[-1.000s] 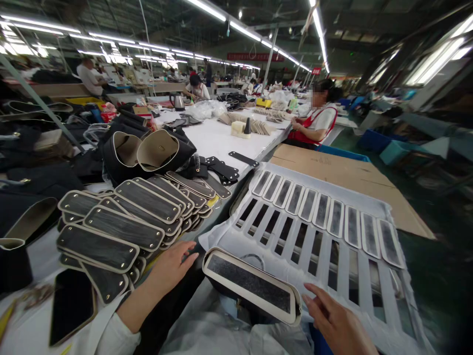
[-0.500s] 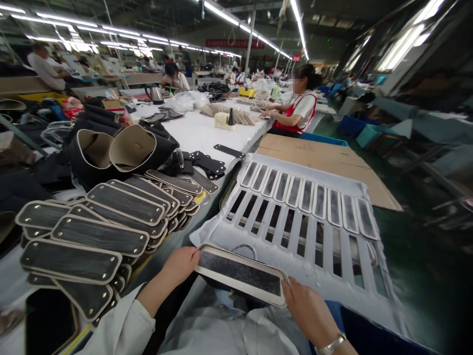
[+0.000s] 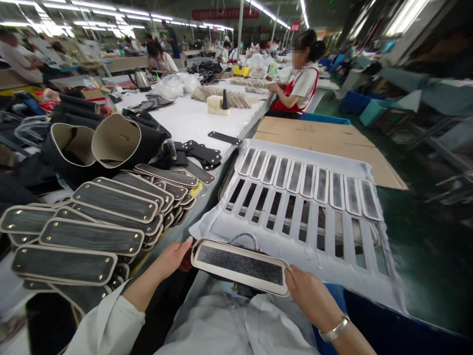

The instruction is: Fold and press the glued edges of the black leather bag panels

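Left hand: the left hand (image 3: 173, 259) sits at 7 o'clock in the view. Its forearm comes up from the lower left in a white sleeve (image 3: 107, 325), and the fingers (image 3: 185, 244) are closed on the left short end of the panel.
Right hand: the right hand (image 3: 312, 301) is at 5 o'clock with its back turned up and a metal bracelet (image 3: 334, 329) on the wrist. It grips the panel's right end at the near corner.
Panel: the panel (image 3: 240, 266) is long and round-ended, dark in the middle with a cream rim. It is held between both hands at 6 o'clock, face up, its right end a little lower. What hangs under it is mostly hidden.
Slotted sheet: a white slotted sheet (image 3: 221, 227) lies just beyond the panel, from 12 to 3 o'clock of it. The near slots are open.
Row of inserts: a row of inserts (image 3: 310, 180) fills the sheet's far slots side by side.
Stack: a stack of panels (image 3: 103, 222) fans out at 9 to 10 o'clock on the table (image 3: 192, 123), overlapping.
Bag bodies: black bag bodies (image 3: 111, 140) with cream lining lie on their sides at 10 o'clock behind the stack.
Straps: black straps (image 3: 201, 153) lie at 11 o'clock on the table.
Cardboard: flat cardboard (image 3: 325, 143) lies at 1 o'clock past the sheet.
Co-worker: a person in a red apron (image 3: 301, 86) sits at 12 to 1 o'clock, far off, hands on the table.
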Demonstrator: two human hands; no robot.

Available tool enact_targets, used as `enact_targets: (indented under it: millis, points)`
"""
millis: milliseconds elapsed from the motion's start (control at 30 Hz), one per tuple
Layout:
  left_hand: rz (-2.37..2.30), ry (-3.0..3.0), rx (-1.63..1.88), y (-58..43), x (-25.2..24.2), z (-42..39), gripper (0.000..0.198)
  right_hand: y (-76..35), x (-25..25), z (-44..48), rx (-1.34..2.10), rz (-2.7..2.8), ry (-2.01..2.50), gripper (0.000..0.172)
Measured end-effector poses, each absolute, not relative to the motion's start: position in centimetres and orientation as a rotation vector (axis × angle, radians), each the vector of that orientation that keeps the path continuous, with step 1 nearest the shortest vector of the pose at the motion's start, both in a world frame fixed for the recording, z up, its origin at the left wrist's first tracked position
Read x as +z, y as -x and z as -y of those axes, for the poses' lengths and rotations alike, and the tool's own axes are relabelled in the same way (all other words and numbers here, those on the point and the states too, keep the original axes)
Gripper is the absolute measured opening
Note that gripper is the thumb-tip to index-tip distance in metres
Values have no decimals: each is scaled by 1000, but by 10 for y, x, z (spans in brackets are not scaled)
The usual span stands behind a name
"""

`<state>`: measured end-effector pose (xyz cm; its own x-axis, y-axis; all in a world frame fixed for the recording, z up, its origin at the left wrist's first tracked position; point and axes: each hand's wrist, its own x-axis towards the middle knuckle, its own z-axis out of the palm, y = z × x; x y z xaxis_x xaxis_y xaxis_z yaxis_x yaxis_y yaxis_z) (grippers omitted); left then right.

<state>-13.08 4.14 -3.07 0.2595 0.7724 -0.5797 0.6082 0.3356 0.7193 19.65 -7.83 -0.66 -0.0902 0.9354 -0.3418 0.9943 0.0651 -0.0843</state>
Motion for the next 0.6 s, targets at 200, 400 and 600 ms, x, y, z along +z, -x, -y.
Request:
enact_targets:
  millis: [200,400,600]
  points:
    - [-1427,-1246,342,134,-36,-30,59,-198,-7,76,-547,-2141,-2106,31]
    - [-1456,-1588,276,132,-34,-31,53,-199,0,83,-899,-1950,-2407,45]
    - [-1537,-1949,97,127,-28,-32,46,-197,-1,90,-836,-1811,-2371,41]
